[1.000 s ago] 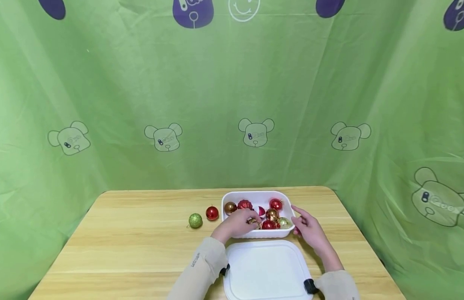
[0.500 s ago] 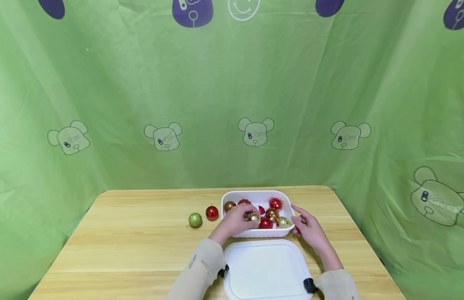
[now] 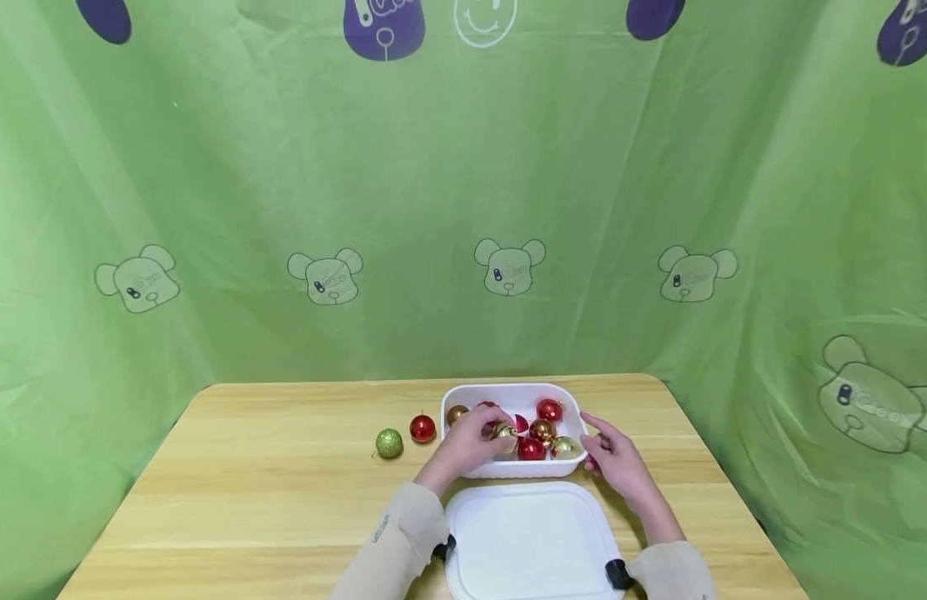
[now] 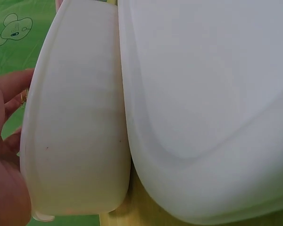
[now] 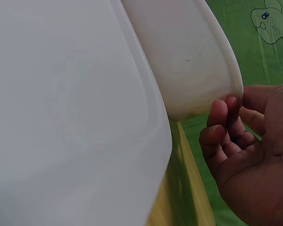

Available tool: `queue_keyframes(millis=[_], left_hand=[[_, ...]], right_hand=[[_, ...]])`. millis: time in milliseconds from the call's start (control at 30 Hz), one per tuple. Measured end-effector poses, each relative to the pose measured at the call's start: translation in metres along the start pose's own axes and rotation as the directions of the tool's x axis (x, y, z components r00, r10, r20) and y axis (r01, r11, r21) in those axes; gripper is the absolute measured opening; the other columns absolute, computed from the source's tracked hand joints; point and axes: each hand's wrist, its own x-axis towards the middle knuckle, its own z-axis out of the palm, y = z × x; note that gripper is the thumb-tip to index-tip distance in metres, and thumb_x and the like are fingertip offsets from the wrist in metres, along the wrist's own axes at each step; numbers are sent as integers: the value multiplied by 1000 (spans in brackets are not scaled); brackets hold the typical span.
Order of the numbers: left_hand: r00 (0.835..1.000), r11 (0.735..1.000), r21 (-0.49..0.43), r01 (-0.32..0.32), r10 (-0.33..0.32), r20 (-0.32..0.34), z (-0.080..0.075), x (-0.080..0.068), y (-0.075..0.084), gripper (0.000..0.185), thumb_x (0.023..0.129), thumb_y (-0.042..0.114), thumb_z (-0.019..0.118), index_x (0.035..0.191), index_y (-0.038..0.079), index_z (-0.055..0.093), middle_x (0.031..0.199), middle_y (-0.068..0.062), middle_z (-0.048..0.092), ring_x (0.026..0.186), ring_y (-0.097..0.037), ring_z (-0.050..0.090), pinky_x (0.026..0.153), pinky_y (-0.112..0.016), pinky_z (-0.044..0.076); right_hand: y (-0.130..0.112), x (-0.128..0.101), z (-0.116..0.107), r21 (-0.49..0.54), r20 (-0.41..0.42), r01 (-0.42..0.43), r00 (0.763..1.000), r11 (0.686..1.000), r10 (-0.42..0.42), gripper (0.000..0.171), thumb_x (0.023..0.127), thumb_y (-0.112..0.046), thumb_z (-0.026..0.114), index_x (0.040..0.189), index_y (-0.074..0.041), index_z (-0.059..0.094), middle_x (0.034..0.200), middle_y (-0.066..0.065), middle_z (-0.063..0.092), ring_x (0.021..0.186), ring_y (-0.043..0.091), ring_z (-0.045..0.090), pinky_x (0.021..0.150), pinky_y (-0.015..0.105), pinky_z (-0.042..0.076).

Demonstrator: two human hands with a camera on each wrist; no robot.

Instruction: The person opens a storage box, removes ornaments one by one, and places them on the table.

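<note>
The left hand [image 3: 469, 440] is reaching over the near-left rim of the white tub [image 3: 508, 392], forearm angling in from the lower left, sleeve covering the wrist. Its fingers [image 3: 488, 421] are curling down among the ornaments and appear to be closing around a gold bauble [image 3: 506, 434], which is sitting right at the fingertips; the head view is too small to confirm a firm grip. In the left wrist view the fingers [image 4: 7, 94] are lying against the tub's outer wall [image 4: 75, 122], and their tips are hidden.

The right hand [image 3: 617, 458] is resting at the tub's right end, forearm coming in from the lower right. In the right wrist view its fingers [image 5: 224, 127] are bending loosely, with the tips touching the tub's lower corner [image 5: 198, 75]; they are enclosing nothing.

Beyond the left fingers, inside the tub, a brown bauble [image 3: 456, 414] is lying just to their left, and red baubles [image 3: 549, 410] and a pale green bauble [image 3: 565, 448] are lying between the two hands. A white lid [image 3: 531, 542] is lying flat on the counter [image 3: 268, 500] between the forearms, its edge touching the tub. Well to the left of the left fingers, a loose red ball [image 3: 422, 428] and a green glitter ball [image 3: 389, 443] are sitting side by side on the counter.
</note>
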Motion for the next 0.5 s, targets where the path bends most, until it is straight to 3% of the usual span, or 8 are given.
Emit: queue_keyframes(millis=[333, 500], left_hand=[[995, 980, -193, -42, 24, -94, -3, -3, -6, 22, 93, 23, 77, 114, 18, 73, 111, 3, 72, 93, -9, 64, 84, -24, 56], [989, 973, -230, -36, 2, -146, -8, -6, -5, 22, 93, 22, 78, 114, 20, 74, 111, 5, 73, 95, -12, 66, 86, -26, 58]], right_hand=[[3, -1, 2, 5, 5, -3, 1000, 1000, 3, 58, 107, -19, 58, 160, -10, 37, 89, 8, 58, 74, 16, 62, 61, 26, 56], [2, 0, 1, 3, 2, 7, 1000, 1000, -7, 57, 107, -18, 58, 160, -10, 38, 88, 8, 59, 73, 16, 62, 61, 25, 56]])
